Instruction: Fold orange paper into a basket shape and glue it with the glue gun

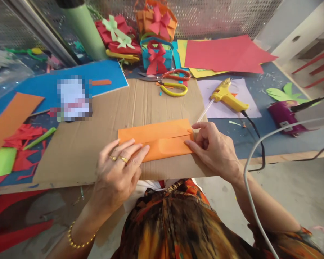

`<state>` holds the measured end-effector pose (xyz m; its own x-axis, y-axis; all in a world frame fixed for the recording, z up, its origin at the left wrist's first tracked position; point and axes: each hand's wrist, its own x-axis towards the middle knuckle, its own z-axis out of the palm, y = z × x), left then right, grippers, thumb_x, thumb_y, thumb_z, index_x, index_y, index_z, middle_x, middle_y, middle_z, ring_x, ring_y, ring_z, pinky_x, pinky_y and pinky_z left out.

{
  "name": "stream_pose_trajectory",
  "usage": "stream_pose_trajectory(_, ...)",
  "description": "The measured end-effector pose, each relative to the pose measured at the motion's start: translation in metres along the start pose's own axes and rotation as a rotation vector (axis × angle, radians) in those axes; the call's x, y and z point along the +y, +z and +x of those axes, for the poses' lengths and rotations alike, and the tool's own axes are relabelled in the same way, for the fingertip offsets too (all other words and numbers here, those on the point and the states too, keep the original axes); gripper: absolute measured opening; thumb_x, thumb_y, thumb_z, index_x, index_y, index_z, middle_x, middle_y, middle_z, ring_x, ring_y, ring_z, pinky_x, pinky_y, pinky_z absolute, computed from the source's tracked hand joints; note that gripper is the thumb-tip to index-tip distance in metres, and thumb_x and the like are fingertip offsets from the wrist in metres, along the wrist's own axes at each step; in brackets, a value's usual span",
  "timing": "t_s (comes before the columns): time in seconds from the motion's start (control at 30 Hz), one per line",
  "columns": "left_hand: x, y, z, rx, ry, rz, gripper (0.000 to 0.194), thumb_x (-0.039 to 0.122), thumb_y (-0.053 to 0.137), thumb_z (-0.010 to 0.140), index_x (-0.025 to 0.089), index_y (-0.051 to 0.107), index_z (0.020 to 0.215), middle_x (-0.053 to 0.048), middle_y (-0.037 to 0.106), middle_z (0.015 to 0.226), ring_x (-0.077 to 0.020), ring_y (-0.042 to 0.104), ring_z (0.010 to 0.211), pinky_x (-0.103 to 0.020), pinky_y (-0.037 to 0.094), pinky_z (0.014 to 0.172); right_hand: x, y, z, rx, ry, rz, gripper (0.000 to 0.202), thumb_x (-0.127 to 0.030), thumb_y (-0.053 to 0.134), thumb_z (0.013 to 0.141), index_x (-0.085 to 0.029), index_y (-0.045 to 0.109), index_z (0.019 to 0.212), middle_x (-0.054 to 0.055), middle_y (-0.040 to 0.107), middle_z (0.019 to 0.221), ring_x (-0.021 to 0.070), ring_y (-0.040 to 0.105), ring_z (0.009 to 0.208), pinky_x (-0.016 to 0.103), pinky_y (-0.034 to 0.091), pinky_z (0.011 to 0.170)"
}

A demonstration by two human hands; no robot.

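An orange sheet [169, 146] lies on the brown cardboard [105, 124], its near part folded over towards the middle. My left hand [121, 167], with two rings, rests on the sheet's left part, fingers lying flat and slightly apart. At the sheet's right end, my right hand [212, 147] has its thumb on the folded layer and its index finger at the upper corner, the other fingers curled. The thumb and index finger pinch around the right edge of the sheet.
Scissors [174, 90] with red and yellow handles lie behind the sheet. A yellow glue gun [228, 96] rests on pale paper at the right, its cable trailing forward. A white cable [248, 172] crosses over my right forearm. Paper baskets [156, 54] stand at the back.
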<state>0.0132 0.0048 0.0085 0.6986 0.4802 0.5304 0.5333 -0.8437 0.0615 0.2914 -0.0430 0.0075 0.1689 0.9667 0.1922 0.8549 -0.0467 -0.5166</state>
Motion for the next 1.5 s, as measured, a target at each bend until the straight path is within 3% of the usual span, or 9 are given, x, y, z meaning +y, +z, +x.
stream_pose_trajectory(0.17,0.006,0.007,-0.004,-0.02,-0.013,0.085,0.047,0.045,0.066,0.096,0.025,0.062,0.138,-0.016,0.071,0.123,-0.0364,0.066,0.122,-0.058,0.046,0.107,0.0,-0.001,0.001,-0.008,-0.007,0.016,0.03,-0.036,0.061,0.089,-0.022,0.054,0.114,-0.007,0.057,0.063,0.0137,0.052,0.054,0.027,0.038,0.057)
stream_pose_trajectory(0.3,0.018,0.01,-0.009,-0.007,-0.053,0.177,0.047,0.052,0.06,0.098,0.022,0.065,0.135,-0.018,0.068,0.122,-0.0367,0.058,0.129,-0.058,0.044,0.109,0.002,-0.002,0.0,0.013,-0.028,0.009,0.03,-0.038,0.062,0.088,-0.021,0.056,0.113,-0.006,0.056,0.062,0.0147,0.053,0.053,0.028,0.037,0.054)
stream_pose_trajectory(0.5,0.039,0.01,-0.014,-0.005,-0.18,0.318,0.05,0.051,0.046,0.104,0.017,0.067,0.134,-0.018,0.069,0.125,-0.0362,0.051,0.133,-0.059,0.032,0.114,0.007,0.002,-0.001,0.064,-0.074,0.004,0.026,-0.043,0.065,0.088,-0.024,0.057,0.104,-0.006,0.057,0.062,0.0158,0.055,0.052,0.029,0.036,0.05)
stream_pose_trajectory(0.67,0.044,0.011,-0.018,-0.008,-0.243,0.335,0.047,0.049,0.043,0.106,0.019,0.067,0.133,-0.016,0.071,0.124,-0.0307,0.058,0.117,-0.049,0.037,0.097,0.008,0.003,-0.001,0.045,-0.078,-0.011,0.027,-0.045,0.064,0.089,-0.025,0.057,0.105,-0.005,0.058,0.063,0.0177,0.057,0.053,0.031,0.035,0.05)
stream_pose_trajectory(1.0,0.039,0.018,-0.018,0.05,-0.222,0.308,0.05,0.045,0.037,0.107,0.017,0.072,0.129,-0.019,0.068,0.117,-0.0323,0.056,0.109,-0.047,0.035,0.094,0.006,0.0,-0.001,0.029,-0.04,-0.026,0.038,-0.052,0.059,0.089,-0.022,0.061,0.112,-0.004,0.058,0.062,0.018,0.056,0.054,0.03,0.035,0.051)
stream_pose_trajectory(1.5,0.037,0.013,-0.016,0.042,-0.164,0.319,0.047,0.045,0.044,0.107,0.014,0.072,0.128,-0.015,0.075,0.113,-0.03,0.059,0.106,-0.046,0.035,0.094,0.004,0.0,0.0,0.042,-0.07,-0.001,0.03,-0.04,0.062,0.088,-0.022,0.061,0.112,-0.005,0.058,0.063,0.0157,0.057,0.054,0.028,0.037,0.053)
